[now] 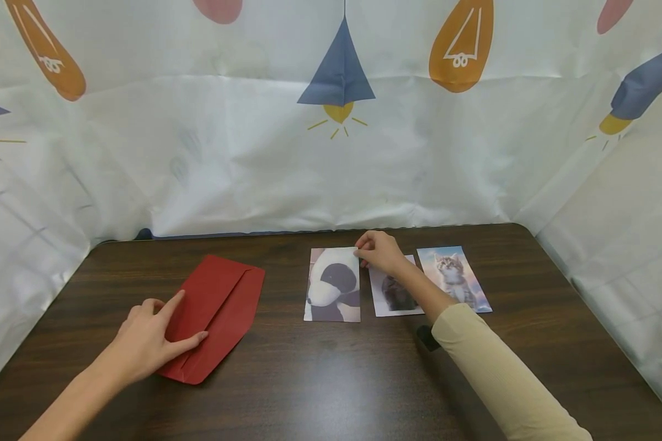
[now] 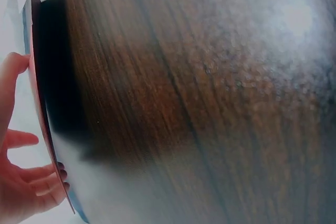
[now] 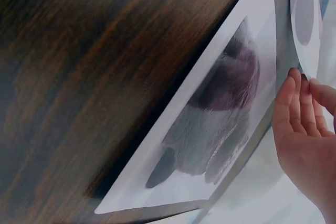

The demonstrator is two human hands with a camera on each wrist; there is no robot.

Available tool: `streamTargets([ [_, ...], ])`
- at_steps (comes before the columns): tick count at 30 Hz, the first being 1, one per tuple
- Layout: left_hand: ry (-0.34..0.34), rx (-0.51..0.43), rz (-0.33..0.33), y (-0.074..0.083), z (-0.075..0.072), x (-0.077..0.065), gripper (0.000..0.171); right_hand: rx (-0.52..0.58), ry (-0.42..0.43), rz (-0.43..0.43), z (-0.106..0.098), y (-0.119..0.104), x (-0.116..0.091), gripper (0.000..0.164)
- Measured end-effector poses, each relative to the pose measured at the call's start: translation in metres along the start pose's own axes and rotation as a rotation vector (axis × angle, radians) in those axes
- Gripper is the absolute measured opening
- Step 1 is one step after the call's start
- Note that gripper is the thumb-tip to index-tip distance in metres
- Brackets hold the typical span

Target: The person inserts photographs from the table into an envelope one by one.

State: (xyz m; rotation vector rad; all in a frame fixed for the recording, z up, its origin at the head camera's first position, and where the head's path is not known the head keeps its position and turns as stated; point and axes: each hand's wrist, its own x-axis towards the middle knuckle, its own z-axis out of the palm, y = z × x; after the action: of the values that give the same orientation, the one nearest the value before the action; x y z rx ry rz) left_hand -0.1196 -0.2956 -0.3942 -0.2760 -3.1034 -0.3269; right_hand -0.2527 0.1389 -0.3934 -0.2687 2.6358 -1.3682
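At the left, my left hand (image 1: 143, 337) grips a red paper envelope (image 1: 212, 300), with the thumb and index finger across its face. In the left wrist view the envelope shows nearly edge-on, and other fingertips (image 2: 60, 174) curl round its edge. My right hand (image 1: 383, 252) pinches the upper right corner of a photo card (image 1: 331, 285) showing a black-and-white plush toy. Under the right forearm is a second card (image 1: 388, 300) with a dark animal figure, partly covered. A kitten card (image 1: 455, 275) lies to the right of it.
The three cards stand in a row toward the back of the dark wood table (image 1: 309, 380). A white curtain (image 1: 254, 153) with lamp prints hangs along the back and sides. Beneath the right cuff shows a small black object (image 1: 427, 338).
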Motion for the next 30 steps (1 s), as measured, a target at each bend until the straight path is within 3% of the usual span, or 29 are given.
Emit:
streamTargets([
  [11,0.002,0.051,0.024,0.0030,-0.0006,-0.0025,0.085,0.110,-0.012,0.009,0.0004,-0.0016,-0.0029,0.024],
  [22,0.067,0.030,0.044,0.0079,0.0008,-0.0049,0.079,0.151,-0.013,0.001,-0.0005,-0.0024,-0.0064,0.025],
  [30,0.058,-0.013,0.015,0.0100,0.0011,-0.0054,0.075,0.181,-0.011,0.001,0.0001,-0.0028,-0.0075,0.025],
])
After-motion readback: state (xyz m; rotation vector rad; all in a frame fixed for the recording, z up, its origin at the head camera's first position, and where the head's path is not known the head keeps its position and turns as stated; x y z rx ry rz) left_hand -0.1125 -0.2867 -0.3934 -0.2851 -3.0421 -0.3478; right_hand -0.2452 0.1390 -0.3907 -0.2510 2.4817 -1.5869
